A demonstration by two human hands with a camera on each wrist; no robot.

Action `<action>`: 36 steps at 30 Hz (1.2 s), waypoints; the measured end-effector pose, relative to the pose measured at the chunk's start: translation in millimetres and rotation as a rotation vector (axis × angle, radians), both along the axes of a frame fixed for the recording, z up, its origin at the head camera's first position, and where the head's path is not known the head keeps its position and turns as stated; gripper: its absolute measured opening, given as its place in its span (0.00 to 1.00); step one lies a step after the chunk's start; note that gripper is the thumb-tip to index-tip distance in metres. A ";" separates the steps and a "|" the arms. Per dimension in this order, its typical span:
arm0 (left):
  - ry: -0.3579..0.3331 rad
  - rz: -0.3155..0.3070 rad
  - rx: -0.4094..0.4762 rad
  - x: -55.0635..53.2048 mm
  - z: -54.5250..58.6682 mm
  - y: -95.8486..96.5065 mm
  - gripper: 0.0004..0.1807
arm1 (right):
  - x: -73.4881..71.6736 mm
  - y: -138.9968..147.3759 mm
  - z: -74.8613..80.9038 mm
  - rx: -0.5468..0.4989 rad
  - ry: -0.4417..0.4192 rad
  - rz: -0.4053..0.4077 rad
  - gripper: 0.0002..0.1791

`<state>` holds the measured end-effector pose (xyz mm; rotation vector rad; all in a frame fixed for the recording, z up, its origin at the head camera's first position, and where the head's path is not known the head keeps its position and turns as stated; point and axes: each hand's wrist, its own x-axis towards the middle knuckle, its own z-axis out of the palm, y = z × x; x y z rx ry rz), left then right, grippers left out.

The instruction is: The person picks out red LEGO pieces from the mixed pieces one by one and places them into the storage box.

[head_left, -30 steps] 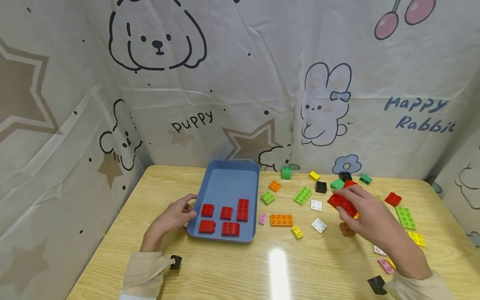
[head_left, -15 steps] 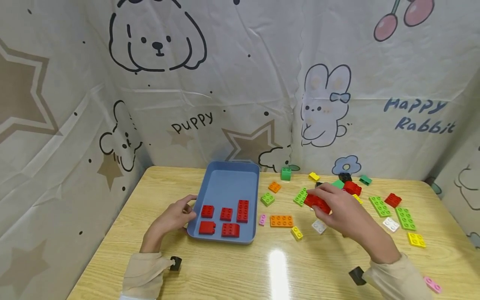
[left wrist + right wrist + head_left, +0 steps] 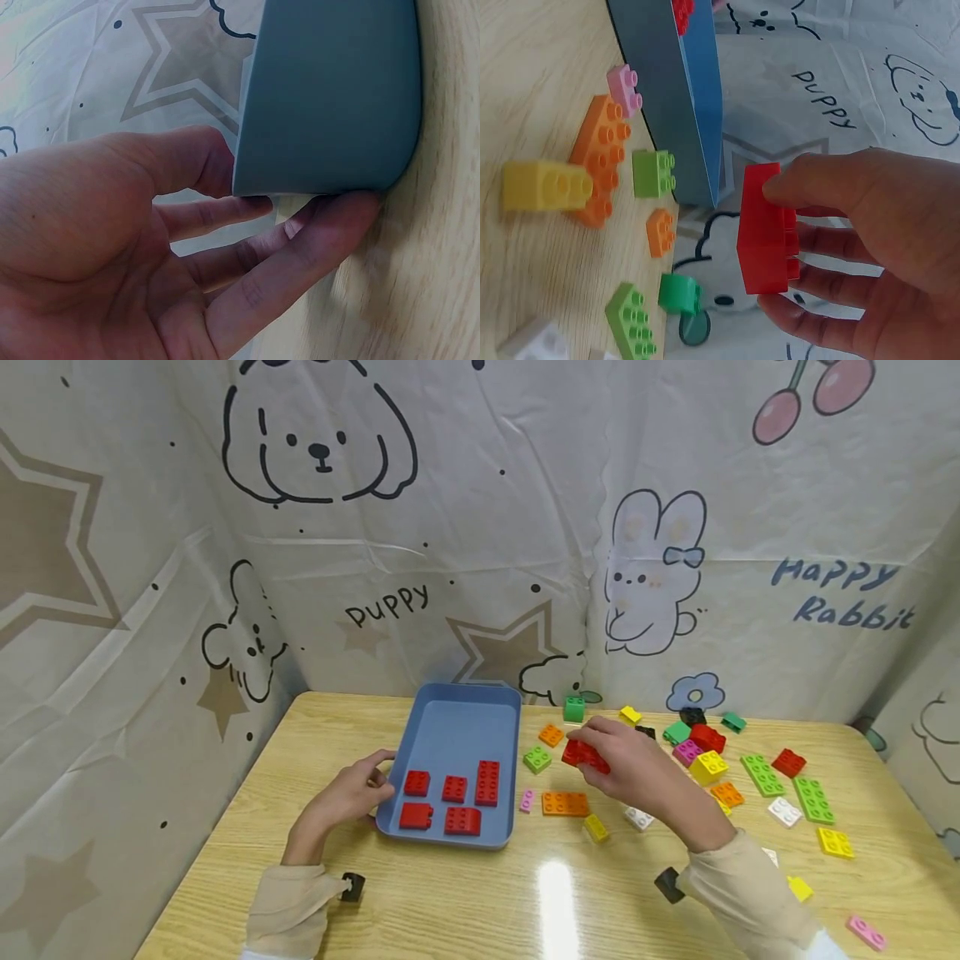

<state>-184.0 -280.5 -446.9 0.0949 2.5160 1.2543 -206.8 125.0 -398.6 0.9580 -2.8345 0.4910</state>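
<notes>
My left hand holds the left side of a blue tray, also large in the left wrist view. In that view its fingers touch the tray's outer wall between rim and base. Several red toy bricks lie in the tray's near half, among them a long studded brick. To the right of the tray, my right hand pinches a red toy brick between thumb and fingers, above the table. Its studs face the palm in the right wrist view.
Loose bricks of several colours lie right of the tray, including an orange brick, a lime brick and a green brick. Two more red bricks, one at the back and one farther right, lie among them. A printed cloth hangs behind.
My right hand has carried the red brick leftward from among the loose bricks, closer to the tray. My left hand has stayed in place on the tray.
</notes>
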 end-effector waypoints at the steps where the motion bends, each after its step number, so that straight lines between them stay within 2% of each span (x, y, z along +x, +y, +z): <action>1: 0.000 0.001 0.000 -0.3 -0.5 0.0 0.30 | -1.3 -3.8 -0.1 0.002 -0.007 0.007 0.20; 7: -0.003 0.004 -0.007 -0.7 -2.7 -0.9 0.31 | -9.1 -30.6 2.3 0.018 -0.022 0.058 0.20; 13: 0.002 0.005 -0.011 0.6 -3.7 -2.0 0.31 | -16.1 -60.2 3.5 0.034 0.035 0.155 0.20; 16: 0.007 0.002 -0.010 0.7 -3.4 -1.7 0.30 | -18.3 -74.1 3.4 0.044 0.023 0.186 0.20; 20: 0.015 -0.002 -0.009 -0.1 -2.7 -1.3 0.30 | -21.3 -90.1 2.1 0.050 0.009 0.215 0.20; 25: 0.020 -0.007 -0.010 -1.2 -1.8 -0.3 0.30 | -26.8 -106.8 1.0 0.050 0.035 0.248 0.20; 32: 0.020 -0.013 -0.008 -1.3 -1.4 -1.1 0.30 | -37.1 -128.1 -1.1 0.096 0.018 0.256 0.19; 36: 0.022 -0.019 -0.002 -0.8 -1.7 -1.8 0.30 | -43.3 -138.3 -5.2 0.064 0.012 0.281 0.18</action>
